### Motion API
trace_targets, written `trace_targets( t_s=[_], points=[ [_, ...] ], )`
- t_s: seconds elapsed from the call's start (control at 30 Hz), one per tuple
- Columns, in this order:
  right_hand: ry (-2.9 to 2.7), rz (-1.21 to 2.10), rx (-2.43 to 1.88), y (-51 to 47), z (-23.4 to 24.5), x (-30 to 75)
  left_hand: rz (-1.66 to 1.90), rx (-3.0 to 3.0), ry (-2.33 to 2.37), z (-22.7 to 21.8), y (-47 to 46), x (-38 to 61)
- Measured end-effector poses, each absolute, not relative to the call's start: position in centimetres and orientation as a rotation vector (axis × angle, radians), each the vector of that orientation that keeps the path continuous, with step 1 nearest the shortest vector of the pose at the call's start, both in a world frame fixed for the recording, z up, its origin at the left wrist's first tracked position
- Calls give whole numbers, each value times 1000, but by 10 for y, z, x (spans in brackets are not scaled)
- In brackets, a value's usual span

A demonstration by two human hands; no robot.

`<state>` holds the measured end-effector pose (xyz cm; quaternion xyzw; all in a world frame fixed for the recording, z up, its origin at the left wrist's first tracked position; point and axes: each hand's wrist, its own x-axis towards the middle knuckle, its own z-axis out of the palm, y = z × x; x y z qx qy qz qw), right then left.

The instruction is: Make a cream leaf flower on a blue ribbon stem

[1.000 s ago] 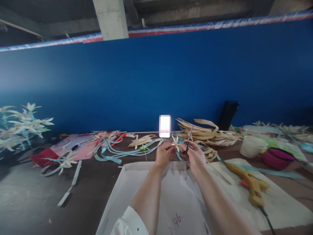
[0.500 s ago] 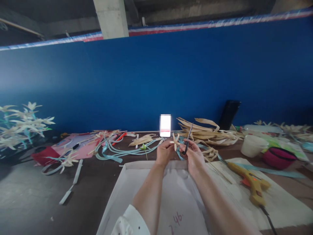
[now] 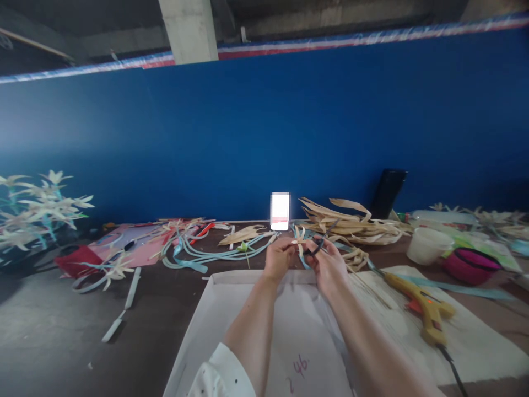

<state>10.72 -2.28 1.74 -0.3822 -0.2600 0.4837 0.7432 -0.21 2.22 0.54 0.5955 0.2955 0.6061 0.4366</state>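
My left hand (image 3: 279,258) pinches a small pale flower (image 3: 299,236) of dried husk, its narrow petals spread upward. Close on its right, my right hand (image 3: 330,266) is closed around dark-handled scissors (image 3: 319,245), whose thin blade slants up and to the right. The right fingertips are near the flower and may touch it; that detail is too small to tell. Both hands are over the far edge of a white shallow box lid (image 3: 248,314) with handwriting on it. Light blue ribbon (image 3: 305,261) shows between the hands.
Dried husks (image 3: 351,229) lie behind my right hand. A yellow glue gun (image 3: 430,309) rests on paper at the right, near a white cup (image 3: 428,245) and a magenta container (image 3: 471,266). Blue-green stems (image 3: 223,256) lie left, and husk flowers (image 3: 53,207) stand far left. A lit phone (image 3: 280,212) stands ahead.
The scissors have tipped from nearly upright to leaning further right. The flower has turned a little, its petals now pointing more upward. Both hands stay in almost the same place.
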Motion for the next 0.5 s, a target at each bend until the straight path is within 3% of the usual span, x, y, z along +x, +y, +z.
trace_targets(
  t_s=[0.27,0.5],
  points=[
    [-519,1080,-792,-24,23,108,1514,1579,777,6,20,-3],
    [-781,857,-1154,-24,16,112,1528,1492,816,13,19,-8]
  ],
)
